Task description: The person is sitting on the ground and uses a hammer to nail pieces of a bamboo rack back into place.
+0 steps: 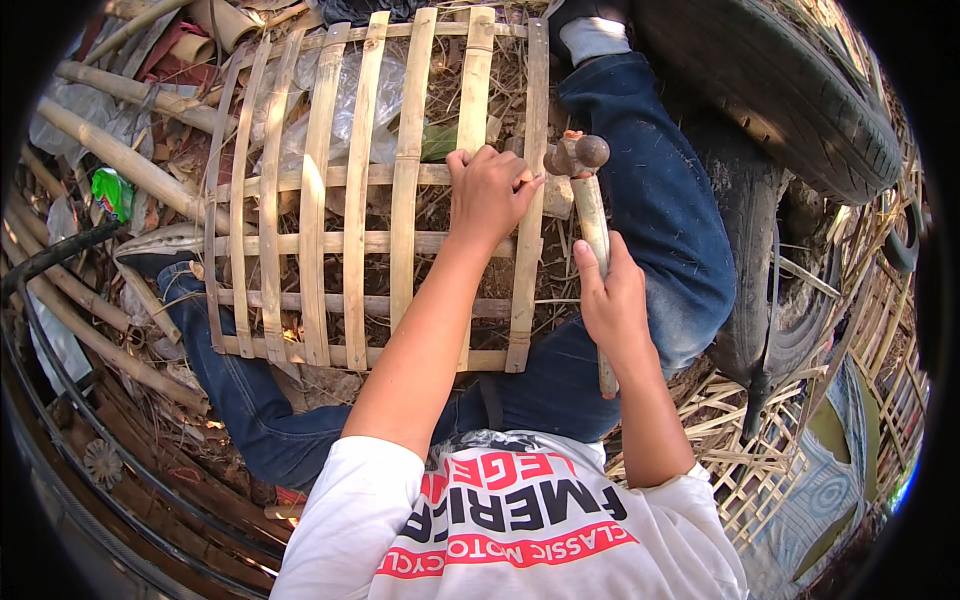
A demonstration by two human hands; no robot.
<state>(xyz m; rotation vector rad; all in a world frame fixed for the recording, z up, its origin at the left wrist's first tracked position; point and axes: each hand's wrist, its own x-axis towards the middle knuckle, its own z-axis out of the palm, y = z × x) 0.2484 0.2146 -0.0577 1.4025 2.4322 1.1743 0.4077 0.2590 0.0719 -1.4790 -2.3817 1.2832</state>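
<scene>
A lattice of pale bamboo slats [408,165] lies between my legs, its long strips crossing several crosspieces. My left hand [487,197] rests on it where a crosspiece meets the strips near the right edge. Its fingers are curled, with thumb and forefinger pinched close to the outermost strip [535,120]; what they hold, if anything, is too small to make out. In my right hand [613,300] is a hammer [594,222], gripped by its worn wooden handle. The hammer's rusty rounded head is raised just right of the lattice, apart from it.
Dark tyres [800,90] stand at the right, above a loose woven bamboo piece [745,450] and a patterned cloth [810,510]. Bamboo poles [130,155], plastic sheets and a green wrapper [112,193] litter the left. Black metal bars [60,370] curve along the lower left.
</scene>
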